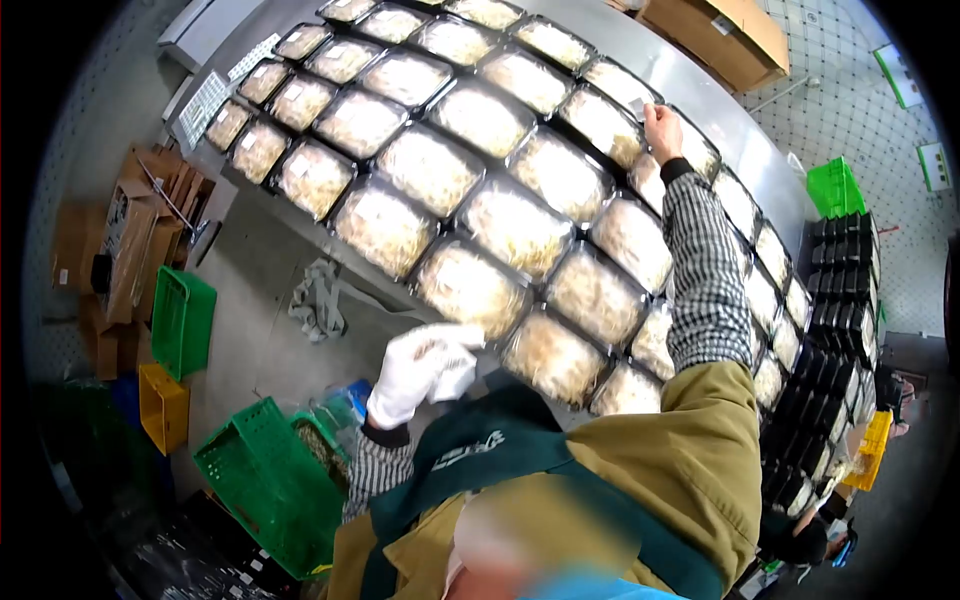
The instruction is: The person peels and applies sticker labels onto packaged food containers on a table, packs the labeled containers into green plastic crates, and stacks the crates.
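Rows of black trays of pale, stringy food under clear film (515, 225) cover a metal table (690, 55). Small white labels show on several of them. My right hand (662, 132), bare, reaches to the far rows; its fingers are pinched at a tray's edge, beside a small white label (638, 104). What lies between the fingertips is too small to tell. My left hand (418, 375), in a white glove, is curled just off the table's near edge, by the closest tray. Something white shows at its fingers, but I cannot make it out against the glove.
Stacked filled trays (835, 290) stand at the right, below a green crate (835, 187). Green crates (265, 480) and a yellow crate (163, 408) sit on the floor at the left. A cardboard box (725, 35) is behind the table. Another person's arm (805, 520) shows at lower right.
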A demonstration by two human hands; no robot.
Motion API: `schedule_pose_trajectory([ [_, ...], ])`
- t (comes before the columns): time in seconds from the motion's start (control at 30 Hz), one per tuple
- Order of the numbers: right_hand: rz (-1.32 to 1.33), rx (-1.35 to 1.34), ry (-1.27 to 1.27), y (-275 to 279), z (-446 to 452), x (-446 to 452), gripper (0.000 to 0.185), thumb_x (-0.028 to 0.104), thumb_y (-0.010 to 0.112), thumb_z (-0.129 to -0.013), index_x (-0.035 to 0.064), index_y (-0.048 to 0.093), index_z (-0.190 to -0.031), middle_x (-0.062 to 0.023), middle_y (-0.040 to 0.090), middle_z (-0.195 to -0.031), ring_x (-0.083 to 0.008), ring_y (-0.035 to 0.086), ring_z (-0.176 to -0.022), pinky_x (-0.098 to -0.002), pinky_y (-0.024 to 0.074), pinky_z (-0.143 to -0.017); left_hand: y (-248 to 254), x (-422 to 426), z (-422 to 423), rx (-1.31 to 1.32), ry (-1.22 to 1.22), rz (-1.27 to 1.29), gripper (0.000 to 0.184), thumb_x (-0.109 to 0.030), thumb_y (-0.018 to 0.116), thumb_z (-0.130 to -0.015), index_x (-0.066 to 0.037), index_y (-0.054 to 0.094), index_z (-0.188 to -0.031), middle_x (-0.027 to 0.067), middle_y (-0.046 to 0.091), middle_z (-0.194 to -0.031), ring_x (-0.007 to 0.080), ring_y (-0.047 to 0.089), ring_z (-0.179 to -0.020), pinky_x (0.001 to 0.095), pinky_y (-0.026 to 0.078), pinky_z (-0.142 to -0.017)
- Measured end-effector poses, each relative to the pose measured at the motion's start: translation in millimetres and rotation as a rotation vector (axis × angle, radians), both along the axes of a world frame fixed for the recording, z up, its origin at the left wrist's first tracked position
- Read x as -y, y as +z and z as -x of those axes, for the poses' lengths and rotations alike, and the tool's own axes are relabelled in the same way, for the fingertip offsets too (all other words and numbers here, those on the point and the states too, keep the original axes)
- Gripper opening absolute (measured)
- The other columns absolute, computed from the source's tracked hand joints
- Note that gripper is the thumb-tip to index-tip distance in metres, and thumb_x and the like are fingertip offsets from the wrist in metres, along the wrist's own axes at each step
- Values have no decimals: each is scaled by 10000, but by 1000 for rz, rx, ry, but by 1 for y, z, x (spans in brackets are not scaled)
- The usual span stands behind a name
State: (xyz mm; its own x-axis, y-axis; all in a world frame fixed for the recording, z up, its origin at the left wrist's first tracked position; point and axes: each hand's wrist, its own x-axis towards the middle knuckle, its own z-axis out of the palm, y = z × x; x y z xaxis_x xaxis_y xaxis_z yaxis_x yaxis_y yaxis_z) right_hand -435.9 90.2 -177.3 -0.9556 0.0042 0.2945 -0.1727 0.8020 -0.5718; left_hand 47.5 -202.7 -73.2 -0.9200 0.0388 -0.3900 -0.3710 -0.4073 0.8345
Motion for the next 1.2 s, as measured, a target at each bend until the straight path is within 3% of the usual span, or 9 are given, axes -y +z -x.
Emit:
schedule_pose_trajectory([
  [0.3, -317, 56, -220, -36, 107, 68, 380, 479, 602, -786, 152, 678, -965, -145, 601, -1065, -308, 535, -1055, -482, 379, -884, -8, -13, 34, 293, 85, -3, 190, 40, 559, -845, 47, 620, -1025, 105, 658, -967, 121, 617, -866, 236, 482, -782],
  [0.47, -238, -273, -57, -39, 102, 48, 318, 208, 531, -847, 54, 518, -1125, -202, 599, -1030, -367, 568, -969, -451, 460, -768, -11, -27, 57, 59, 70, 242, 132, 12, 531, -872, 69, 610, -961, 105, 639, -834, 141, 620, -739, 253, 499, -659],
  [0.57, 193, 186, 347, -7, 6, 66, 301, 292, 527, -889, 25, 604, -1005, -156, 646, -967, -247, 615, -890, -364, 479, -787, 0, -49, 79, 180, 293, 8, 87, -9, 561, -867, 53, 619, -848, 62, 608, -669, 119, 588, -604, 226, 459, -558],
  [0.7, 533, 1030, 1199, 65, -208, 75, 335, 336, 579, -892, 66, 610, -1089, -54, 633, -1027, -125, 582, -948, -301, 461, -861, -17, -74, 103, -57, 400, 592, 235, -129, 672, -841, 17, 580, -680, -21, 505, -591, 59, 409, -544, 235, 347, -491],
  [0.77, 760, 1254, 1025, 78, -259, 61, 164, 168, 631, -872, 58, 633, -994, -7, 637, -919, -67, 569, -808, -232, 457, -766, -5, -84, 115, -19, 334, 515, 236, -139, 680, -838, 7, 581, -682, -35, 504, -599, 43, 399, -552, 222, 333, -483],
  [0.87, 721, 743, 764, 65, -219, 22, 117, 169, 629, -874, 53, 647, -871, -8, 627, -807, -71, 567, -754, -217, 471, -681, -5, -90, 117, 22, 53, 418, 145, -133, 658, -854, -3, 642, -792, -30, 577, -658, 14, 463, -578, 193, 369, -495],
  [0.93, 344, 534, 405, 50, -133, -16, 153, 213, 602, -875, 64, 633, -860, -43, 646, -743, -101, 574, -655, -257, 456, -595, 9, -97, 121, 171, -50, 308, 121, -110, 622, -874, 7, 650, -869, -12, 623, -729, 22, 529, -625, 178, 418, -539],
  [0.97, 274, 29, 353, 22, -81, -41, 168, 209, 547, -898, 59, 618, -874, -97, 643, -720, -194, 596, -618, -304, 457, -553, 10, -100, 121, 176, -74, 267, 126, -108, 618, -875, 12, 653, -896, 0, 639, -771, 29, 548, -660, 178, 435, -570],
  [1.2, -474, -34, -51, -21, 51, -103, 319, 381, 513, -871, 76, 587, -929, -157, 614, -935, -342, 584, -898, -481, 432, -746, 18, -106, 125, 154, -109, 126, 315, -92, 599, -878, 44, 564, -1160, 90, 648, -1042, 87, 620, -846, 198, 489, -732],
])
